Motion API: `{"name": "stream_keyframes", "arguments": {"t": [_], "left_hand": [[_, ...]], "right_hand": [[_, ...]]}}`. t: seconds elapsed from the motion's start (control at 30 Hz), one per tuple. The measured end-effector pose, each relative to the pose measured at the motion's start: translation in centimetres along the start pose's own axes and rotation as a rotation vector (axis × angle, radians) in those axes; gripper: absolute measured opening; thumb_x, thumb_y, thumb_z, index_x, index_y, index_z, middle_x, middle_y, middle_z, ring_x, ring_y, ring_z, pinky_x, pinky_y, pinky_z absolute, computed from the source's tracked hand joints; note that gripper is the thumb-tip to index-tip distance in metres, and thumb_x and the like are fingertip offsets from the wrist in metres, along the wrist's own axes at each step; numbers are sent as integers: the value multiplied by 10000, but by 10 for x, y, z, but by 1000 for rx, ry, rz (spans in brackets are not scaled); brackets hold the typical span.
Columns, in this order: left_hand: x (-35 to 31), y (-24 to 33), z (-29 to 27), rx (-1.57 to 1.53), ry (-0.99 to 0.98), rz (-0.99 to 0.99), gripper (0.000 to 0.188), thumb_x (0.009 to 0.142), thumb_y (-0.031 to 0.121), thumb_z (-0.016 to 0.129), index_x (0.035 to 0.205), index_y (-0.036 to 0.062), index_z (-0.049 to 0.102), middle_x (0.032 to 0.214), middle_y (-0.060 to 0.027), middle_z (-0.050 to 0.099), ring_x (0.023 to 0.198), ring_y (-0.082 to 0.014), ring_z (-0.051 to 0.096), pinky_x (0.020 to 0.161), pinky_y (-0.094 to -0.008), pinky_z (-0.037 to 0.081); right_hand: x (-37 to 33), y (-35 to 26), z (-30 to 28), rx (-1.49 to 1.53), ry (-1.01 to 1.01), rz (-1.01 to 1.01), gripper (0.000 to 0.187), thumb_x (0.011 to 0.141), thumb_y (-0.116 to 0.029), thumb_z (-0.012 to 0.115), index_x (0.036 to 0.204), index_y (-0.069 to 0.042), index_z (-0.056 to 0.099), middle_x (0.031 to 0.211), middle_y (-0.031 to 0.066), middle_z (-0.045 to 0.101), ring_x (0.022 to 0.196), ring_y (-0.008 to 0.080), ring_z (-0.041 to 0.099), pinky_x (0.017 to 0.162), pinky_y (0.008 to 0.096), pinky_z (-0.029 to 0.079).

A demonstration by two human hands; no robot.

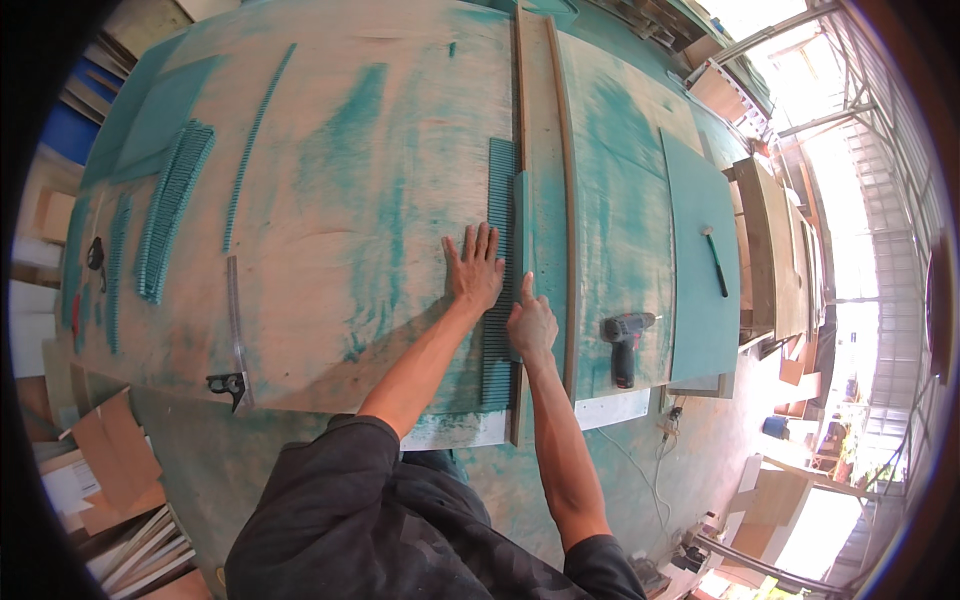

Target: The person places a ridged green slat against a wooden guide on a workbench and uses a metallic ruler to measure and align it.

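Observation:
A ribbed teal strip (497,358) lies lengthwise on the paint-stained wooden worktable (330,240), against a long dark-edged rail (518,60). My left hand (476,272) rests flat on the strip's left side, fingers spread and pointing away from me. Just to the right, a narrow plain teal strip (520,215) runs along the ribbed one. Around this narrow strip my right hand (533,322) is closed, its index finger stretched forward and the other fingers curled. What lies beneath the right palm is hidden.
A cordless drill (626,345) and a hammer (716,262) on a teal panel (690,330) lie to the right. Left are a combination square (236,340), stacked ribbed teal strips (172,215), a thin ribbed strip (258,140) and a tape measure (96,253). A raised wooden rail (562,130) runs beside my right hand.

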State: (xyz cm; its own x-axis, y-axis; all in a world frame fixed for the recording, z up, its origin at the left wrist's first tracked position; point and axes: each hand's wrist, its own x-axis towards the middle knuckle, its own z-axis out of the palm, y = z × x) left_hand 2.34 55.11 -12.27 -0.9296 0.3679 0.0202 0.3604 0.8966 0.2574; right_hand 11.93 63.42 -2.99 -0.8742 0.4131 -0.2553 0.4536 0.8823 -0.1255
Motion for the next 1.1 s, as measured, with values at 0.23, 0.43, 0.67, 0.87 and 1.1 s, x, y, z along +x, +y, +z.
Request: {"name": "stream_keyframes", "arguments": {"t": [0.23, 0.43, 0.67, 0.87, 1.1], "left_hand": [[-77, 10, -1, -63, -59, 31, 644, 1115, 409, 324, 1685, 140, 188, 1761, -73, 119, 1616, -312, 103, 1238, -699, 29], [-87, 16, 0, -68, -94, 12, 637, 1122, 398, 297, 1689, 142, 158, 1766, -66, 85, 1621, -302, 73, 1249, -683, 28], [-88, 17, 2, -60, -49, -12, 622, 1124, 381, 273, 1687, 140, 166, 1763, -49, 114, 1619, -301, 93, 1247, -687, 42], [-87, 19, -3, -52, -66, -7, 622, 1121, 375, 271, 1687, 139, 166, 1763, -48, 112, 1619, -303, 90, 1247, -689, 41], [-85, 19, 0, -66, -61, -17, 624, 1119, 368, 277, 1689, 142, 161, 1765, -47, 103, 1620, -304, 80, 1247, -689, 44]], "right_hand": [[1, 2, 2, -6, 3, 18, 726, 975, -173, 619, 1643, -179, 335, 1055, 200, 633, 898, 359, 710, 747, 475, 583], [2, 9, 11, 44, 38, -3, 744, 953, -151, 627, 1639, -169, 341, 1045, 212, 639, 915, 392, 704, 753, 484, 576], [0, 5, 5, 85, 36, -16, 730, 948, -146, 628, 1627, -152, 359, 1032, 240, 650, 903, 411, 705, 761, 490, 579], [-2, 8, 7, 64, 52, -16, 725, 954, -167, 633, 1626, -145, 364, 1031, 246, 662, 907, 409, 709, 762, 493, 580], [-5, 10, 9, 27, 25, -27, 742, 957, -189, 629, 1637, -156, 336, 1046, 241, 654, 876, 410, 718, 726, 493, 590]]}}
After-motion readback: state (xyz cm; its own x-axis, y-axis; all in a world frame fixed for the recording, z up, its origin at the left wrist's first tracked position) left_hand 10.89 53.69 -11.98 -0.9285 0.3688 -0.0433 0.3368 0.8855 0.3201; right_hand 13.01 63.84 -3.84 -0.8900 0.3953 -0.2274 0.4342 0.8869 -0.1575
